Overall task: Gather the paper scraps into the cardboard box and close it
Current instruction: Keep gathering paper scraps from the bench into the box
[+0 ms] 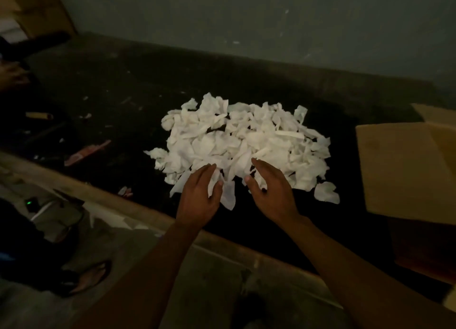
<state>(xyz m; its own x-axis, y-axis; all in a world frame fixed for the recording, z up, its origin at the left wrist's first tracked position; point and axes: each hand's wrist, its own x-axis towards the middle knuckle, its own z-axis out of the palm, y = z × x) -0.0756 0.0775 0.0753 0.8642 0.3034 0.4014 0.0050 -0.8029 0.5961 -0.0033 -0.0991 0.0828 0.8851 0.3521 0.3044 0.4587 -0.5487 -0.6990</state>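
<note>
White torn paper scraps (241,141) lie in 1 loose heap mid-way across the dark tabletop (123,82). None can be seen in the brown cardboard box (404,170), which stands to the right of the heap with its flaps apparently open. The left hand (199,198) and right hand (274,193) sit at the heap's near edge, palms facing. Their fingers are loosely spread, touching scraps but closed on nothing, probably cupped to scoop a bunch between them. No label or writing is readable in the dim light.
</note>
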